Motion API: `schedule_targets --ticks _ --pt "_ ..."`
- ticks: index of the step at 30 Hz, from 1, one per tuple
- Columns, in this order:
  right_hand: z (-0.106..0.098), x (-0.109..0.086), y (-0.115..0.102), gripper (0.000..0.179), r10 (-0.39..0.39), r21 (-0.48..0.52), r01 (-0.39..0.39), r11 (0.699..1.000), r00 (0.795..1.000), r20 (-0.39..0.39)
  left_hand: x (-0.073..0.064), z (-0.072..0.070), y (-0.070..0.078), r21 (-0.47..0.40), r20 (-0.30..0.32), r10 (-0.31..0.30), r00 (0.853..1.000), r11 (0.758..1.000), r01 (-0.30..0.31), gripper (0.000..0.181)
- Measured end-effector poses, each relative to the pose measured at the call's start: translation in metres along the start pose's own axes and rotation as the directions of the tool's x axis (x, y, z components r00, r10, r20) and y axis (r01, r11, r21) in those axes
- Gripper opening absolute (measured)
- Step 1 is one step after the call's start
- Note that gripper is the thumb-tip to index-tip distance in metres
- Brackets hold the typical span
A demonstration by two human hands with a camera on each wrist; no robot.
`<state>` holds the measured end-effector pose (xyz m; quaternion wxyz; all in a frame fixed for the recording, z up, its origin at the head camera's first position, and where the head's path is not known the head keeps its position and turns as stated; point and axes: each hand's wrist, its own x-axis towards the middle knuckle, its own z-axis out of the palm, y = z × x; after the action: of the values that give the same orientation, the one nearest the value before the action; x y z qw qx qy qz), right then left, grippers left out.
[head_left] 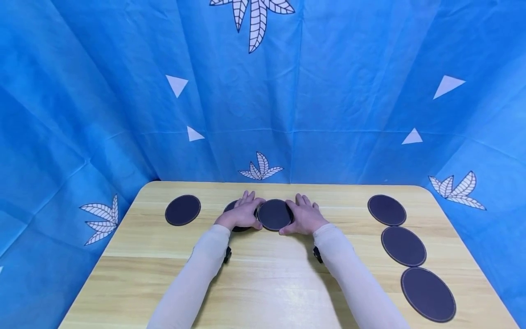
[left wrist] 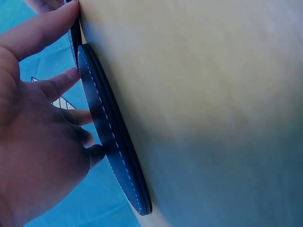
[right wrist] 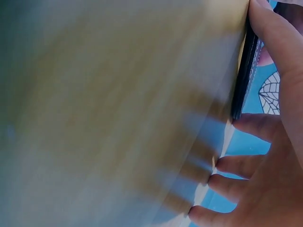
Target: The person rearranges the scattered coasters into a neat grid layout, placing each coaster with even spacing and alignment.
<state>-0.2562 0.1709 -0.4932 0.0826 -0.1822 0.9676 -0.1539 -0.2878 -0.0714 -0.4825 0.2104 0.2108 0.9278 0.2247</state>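
Two thumb-and-finger grips: our left hand (head_left: 242, 215) and right hand (head_left: 305, 217) pinch stitched coaster (head_left: 275, 214) near far edge of table (head_left: 263, 285); we should squeeze evenly, keep rim level.

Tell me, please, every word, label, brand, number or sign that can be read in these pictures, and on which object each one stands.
None: no readable text appears in any view.
Dark round mats: no lettering visible, only a stitched line near the edge.
Blue curtain: leaf drawings and white triangles, no words.
Small black devices at the wrists: too small to tell whether they carry any marking.
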Motion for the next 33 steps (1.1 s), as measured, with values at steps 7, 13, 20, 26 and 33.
schedule_targets --ticks 7,13,20,26,33 --pt "0.004 0.0 -0.002 0.106 0.005 0.0 -0.005 1.0 1.0 0.002 -0.011 -0.001 -0.012 -0.053 -0.02 0.033 0.999 0.998 -0.034 0.089" --pt "0.002 0.001 -0.01 0.105 0.03 0.059 -0.03 0.998 1.0 -0.002 -0.032 -0.01 -0.028 -0.107 -0.086 0.079 0.993 0.99 -0.088 0.077" --pt "-0.009 0.006 -0.038 0.072 -0.031 0.076 0.037 0.996 0.996 -0.085 -0.06 -0.024 -0.046 -0.146 -0.143 0.09 0.986 0.983 -0.111 0.056" --pt "-0.016 0.015 -0.07 0.052 -0.153 0.057 0.163 0.985 0.978 -0.145 -0.078 -0.036 -0.067 -0.172 -0.217 0.084 0.973 0.977 -0.123 0.052" --pt "-0.018 0.032 -0.114 0.049 -0.199 0.083 0.207 0.975 0.976 -0.091 -0.101 -0.049 -0.104 -0.105 -0.269 0.051 0.962 0.991 -0.082 0.054"
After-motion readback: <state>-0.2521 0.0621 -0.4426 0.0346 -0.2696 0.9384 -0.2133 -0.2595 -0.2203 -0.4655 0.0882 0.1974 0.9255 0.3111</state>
